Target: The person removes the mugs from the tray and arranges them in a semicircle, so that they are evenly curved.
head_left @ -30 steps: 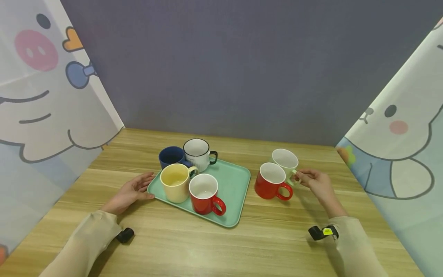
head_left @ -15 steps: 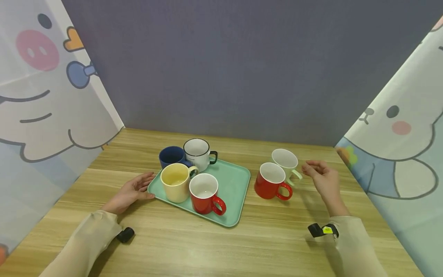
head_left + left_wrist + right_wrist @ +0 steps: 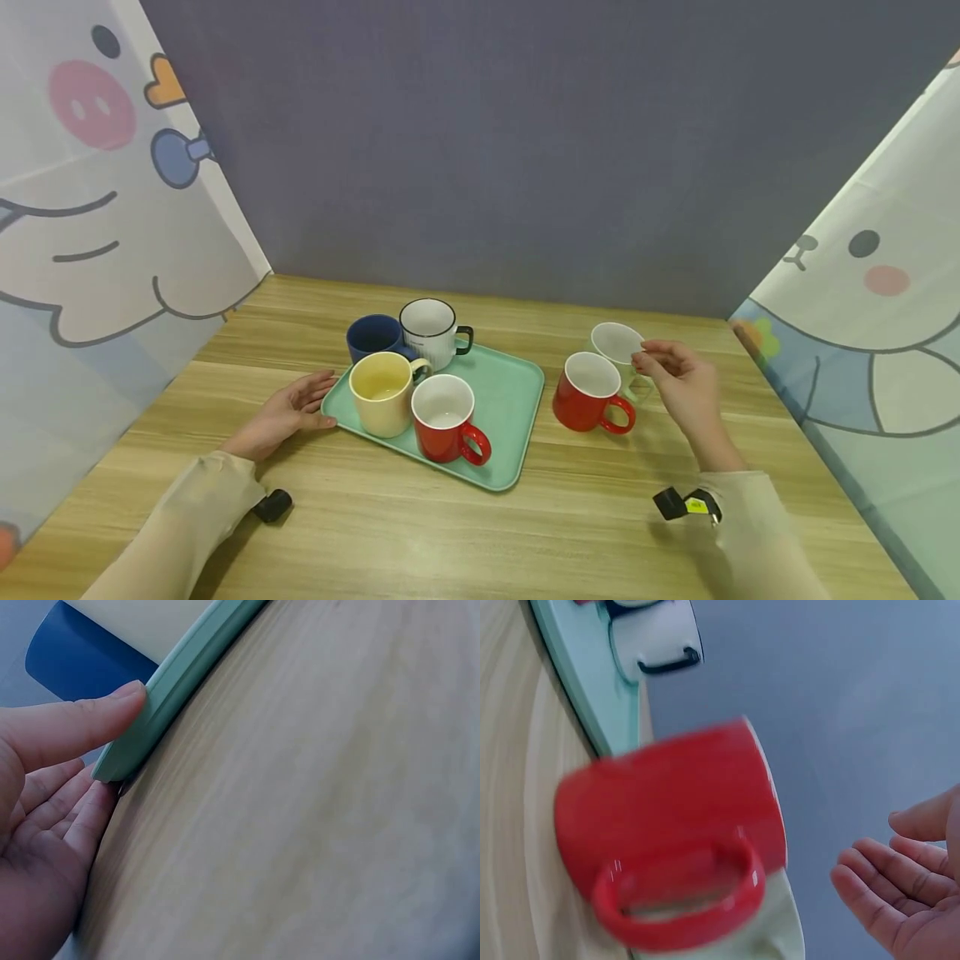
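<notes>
My left hand (image 3: 288, 414) holds the left corner of a mint-green tray (image 3: 506, 400). The left wrist view has its thumb (image 3: 90, 724) against the rim and the other fingers at the edge below. My right hand (image 3: 686, 392) is raised beside a pale green mug (image 3: 643, 387), overlapping it in the head view. In the right wrist view its loosely curled fingers (image 3: 885, 881) hold nothing and stay apart from the mugs. A red mug (image 3: 573, 404) stands in front of the pale green one, its handle (image 3: 679, 922) turned towards the right wrist camera.
On the tray are a yellow mug (image 3: 381, 408), a second red mug (image 3: 437, 442), a navy mug (image 3: 363, 354) and a white mug (image 3: 431, 346) with a black rim and handle. A grey panel (image 3: 480, 167) backs the wooden table (image 3: 450, 542); printed cloths flank it.
My right hand lets go of the pale green mug's handle, draws off to the right, then comes back left above the handle. The handle has turned slightly. My left hand stays at the tray.
</notes>
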{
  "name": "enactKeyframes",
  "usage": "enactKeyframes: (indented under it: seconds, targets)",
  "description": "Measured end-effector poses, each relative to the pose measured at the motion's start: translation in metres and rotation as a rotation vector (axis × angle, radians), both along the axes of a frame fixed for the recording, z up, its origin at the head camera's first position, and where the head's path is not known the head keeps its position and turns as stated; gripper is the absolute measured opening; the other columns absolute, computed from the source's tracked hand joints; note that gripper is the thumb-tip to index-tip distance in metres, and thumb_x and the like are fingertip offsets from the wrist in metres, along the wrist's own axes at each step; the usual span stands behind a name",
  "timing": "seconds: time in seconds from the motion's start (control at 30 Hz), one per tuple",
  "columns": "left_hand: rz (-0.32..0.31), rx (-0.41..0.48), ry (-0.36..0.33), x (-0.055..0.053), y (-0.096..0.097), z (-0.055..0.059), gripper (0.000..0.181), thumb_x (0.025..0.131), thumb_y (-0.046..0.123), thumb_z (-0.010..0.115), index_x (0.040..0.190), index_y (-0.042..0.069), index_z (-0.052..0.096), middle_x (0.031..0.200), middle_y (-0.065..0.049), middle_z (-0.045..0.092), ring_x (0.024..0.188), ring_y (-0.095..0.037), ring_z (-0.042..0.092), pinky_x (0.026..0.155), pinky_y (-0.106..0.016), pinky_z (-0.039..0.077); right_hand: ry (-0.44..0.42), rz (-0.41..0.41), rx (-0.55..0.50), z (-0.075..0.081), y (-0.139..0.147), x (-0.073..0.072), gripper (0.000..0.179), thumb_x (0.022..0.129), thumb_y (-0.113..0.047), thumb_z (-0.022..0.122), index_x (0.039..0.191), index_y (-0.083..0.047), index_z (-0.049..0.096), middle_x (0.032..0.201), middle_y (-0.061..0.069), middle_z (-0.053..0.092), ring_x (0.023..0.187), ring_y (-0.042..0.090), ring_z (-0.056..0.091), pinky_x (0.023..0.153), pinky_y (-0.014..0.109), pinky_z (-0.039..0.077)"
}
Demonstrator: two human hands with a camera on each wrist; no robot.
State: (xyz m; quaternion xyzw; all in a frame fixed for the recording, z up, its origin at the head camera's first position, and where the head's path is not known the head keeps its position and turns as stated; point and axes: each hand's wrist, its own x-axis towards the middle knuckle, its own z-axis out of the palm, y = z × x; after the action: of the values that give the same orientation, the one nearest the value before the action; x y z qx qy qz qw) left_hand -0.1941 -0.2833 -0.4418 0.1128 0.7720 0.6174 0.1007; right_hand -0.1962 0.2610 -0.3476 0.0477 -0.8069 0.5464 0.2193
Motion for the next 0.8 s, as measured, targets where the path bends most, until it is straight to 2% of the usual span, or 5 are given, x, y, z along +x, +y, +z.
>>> enactKeyframes:
  seconds: [0.1, 0.33, 0.43, 0.57, 0.8]
  targets:
    - [-0.002, -0.003, 0.003, 0.0, 0.0, 0.0, 0.087, 0.085, -0.003, 0.074, 0.152, -0.012, 0.019, 0.153, -0.035, 0.027, 0.138, -0.048, 0.028, 0.096, -0.009, 0.041, 0.033, 0.039, 0.022, 0.0, -0.013, 0.005, 0.02, 0.089, 0.007, 0.07, 0.106, 0.015, 0.065, 0.083, 0.012, 0.074, 0.07, -0.001, 0.066, 0.066, 0.012, 0.054]
    - [0.001, -0.008, 0.006, -0.001, -0.001, -0.002, 0.088, 0.085, -0.003, 0.074, 0.152, -0.012, 0.018, 0.153, -0.036, 0.027, 0.137, -0.039, 0.035, 0.097, -0.009, 0.04, 0.118, 0.167, 0.093, -0.001, -0.045, 0.017, 0.016, 0.087, 0.006, 0.072, 0.101, 0.011, 0.068, 0.086, 0.023, 0.071, 0.075, -0.003, 0.064, 0.068, 0.01, 0.052]
    - [0.001, -0.007, 0.005, -0.001, -0.001, -0.002, 0.088, 0.085, -0.003, 0.074, 0.152, -0.012, 0.018, 0.153, -0.036, 0.027, 0.137, -0.039, 0.034, 0.097, -0.009, 0.04, 0.149, 0.227, 0.12, -0.005, -0.059, 0.02, 0.015, 0.086, 0.009, 0.072, 0.1, 0.009, 0.068, 0.087, 0.022, 0.071, 0.078, -0.003, 0.064, 0.071, 0.011, 0.053]
    - [-0.012, -0.003, 0.004, -0.001, -0.001, -0.002, 0.088, 0.086, -0.002, 0.074, 0.152, -0.012, 0.018, 0.153, -0.036, 0.025, 0.138, -0.047, 0.029, 0.095, -0.009, 0.041, 0.183, 0.308, 0.181, -0.013, -0.075, 0.022, 0.015, 0.084, 0.01, 0.072, 0.098, 0.006, 0.069, 0.085, 0.017, 0.072, 0.078, 0.003, 0.065, 0.071, 0.014, 0.055]
    - [-0.022, 0.016, -0.001, -0.001, -0.001, -0.001, 0.088, 0.086, -0.003, 0.073, 0.153, -0.012, 0.016, 0.154, -0.036, 0.024, 0.138, -0.051, 0.024, 0.095, -0.01, 0.041, 0.133, 0.464, 0.233, -0.032, -0.102, 0.025, 0.012, 0.086, 0.001, 0.075, 0.097, 0.001, 0.07, 0.084, 0.009, 0.073, 0.072, 0.013, 0.069, 0.066, 0.026, 0.059]
